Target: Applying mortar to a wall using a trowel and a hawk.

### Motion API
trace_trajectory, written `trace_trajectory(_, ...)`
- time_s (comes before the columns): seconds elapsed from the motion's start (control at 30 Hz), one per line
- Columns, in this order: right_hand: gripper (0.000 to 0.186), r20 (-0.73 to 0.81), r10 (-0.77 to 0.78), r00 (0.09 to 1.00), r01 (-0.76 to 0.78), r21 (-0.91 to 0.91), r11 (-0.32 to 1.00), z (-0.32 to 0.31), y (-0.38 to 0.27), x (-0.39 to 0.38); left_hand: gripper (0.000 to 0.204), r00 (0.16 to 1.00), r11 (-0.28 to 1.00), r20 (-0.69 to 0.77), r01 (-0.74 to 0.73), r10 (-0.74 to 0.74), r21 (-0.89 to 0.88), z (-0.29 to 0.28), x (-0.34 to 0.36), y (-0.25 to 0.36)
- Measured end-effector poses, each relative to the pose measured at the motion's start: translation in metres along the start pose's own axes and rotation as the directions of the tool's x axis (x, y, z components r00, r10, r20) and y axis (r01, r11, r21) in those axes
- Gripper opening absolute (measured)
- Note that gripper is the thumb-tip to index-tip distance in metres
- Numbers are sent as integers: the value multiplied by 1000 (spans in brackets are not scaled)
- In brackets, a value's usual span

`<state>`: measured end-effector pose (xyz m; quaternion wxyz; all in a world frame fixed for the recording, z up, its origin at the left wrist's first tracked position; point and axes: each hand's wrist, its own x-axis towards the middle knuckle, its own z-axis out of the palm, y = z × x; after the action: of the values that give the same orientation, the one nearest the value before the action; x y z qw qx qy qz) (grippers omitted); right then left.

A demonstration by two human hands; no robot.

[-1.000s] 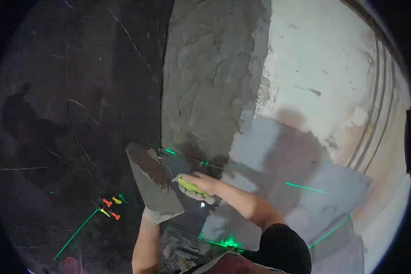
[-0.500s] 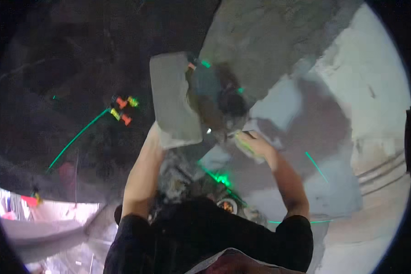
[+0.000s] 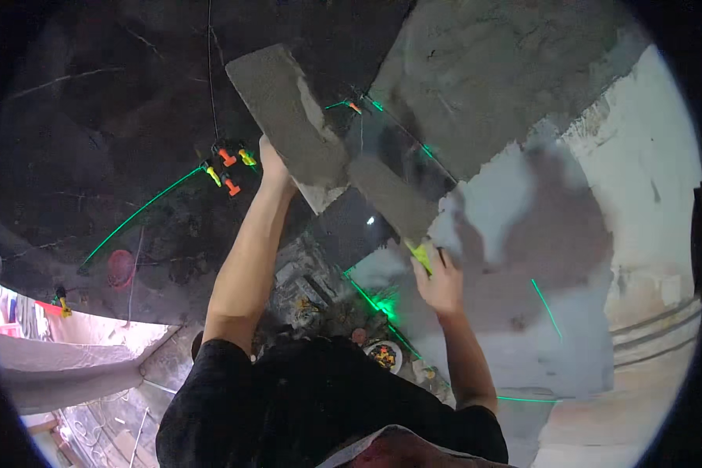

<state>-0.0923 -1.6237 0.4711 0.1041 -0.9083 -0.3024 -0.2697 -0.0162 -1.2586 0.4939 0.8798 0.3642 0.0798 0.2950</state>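
Note:
My left hand (image 3: 277, 168) grips a rectangular plastering board (image 3: 285, 117) from below and behind; grey mortar coats its face. My right hand (image 3: 438, 282) is wrapped round the yellow-green handle (image 3: 421, 256) of a flat trowel, whose mortar-covered blade (image 3: 390, 195) slants up-left to the board's lower right corner; whether they touch I cannot tell. Behind both tools lie dark veined tiles (image 3: 117, 93), with orange and yellow levelling clips (image 3: 226, 156) to the left of my left hand. A grey mortar band (image 3: 483, 62) borders the tiles at the upper right.
A pale grey-blue patch (image 3: 569, 327) and white plastered surface (image 3: 639, 156) are on the right, crossed in places by green laser lines. A bowl of small coloured pieces (image 3: 384, 356) sits below, partly behind my body. A bright opening with a ledge (image 3: 78, 351) shows at lower left.
The board and my left hand have moved higher in view. The trowel blade has swung out from the board, and my right hand is now lower right. The view has shifted, showing the lower-left opening.

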Motion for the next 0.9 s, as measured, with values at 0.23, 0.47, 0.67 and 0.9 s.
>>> trace_trajectory(0.23,48,-50,3,999,-1,40,999,20,-6,87,25,974,894,144,-217,173,392,32,13,3)
trace_trajectory(0.47,46,-412,-65,909,135,143,980,6,42,203,22,850,739,448,-486,277,466,81,60,45)
trace_trajectory(0.67,30,-552,-69,831,208,194,959,-108,67,379,21,750,406,465,-651,470,641,141,106,158)
trace_trajectory(0.9,48,-635,190,749,104,396,912,-310,86,609,25,667,305,448,-703,595,642,180,139,187)
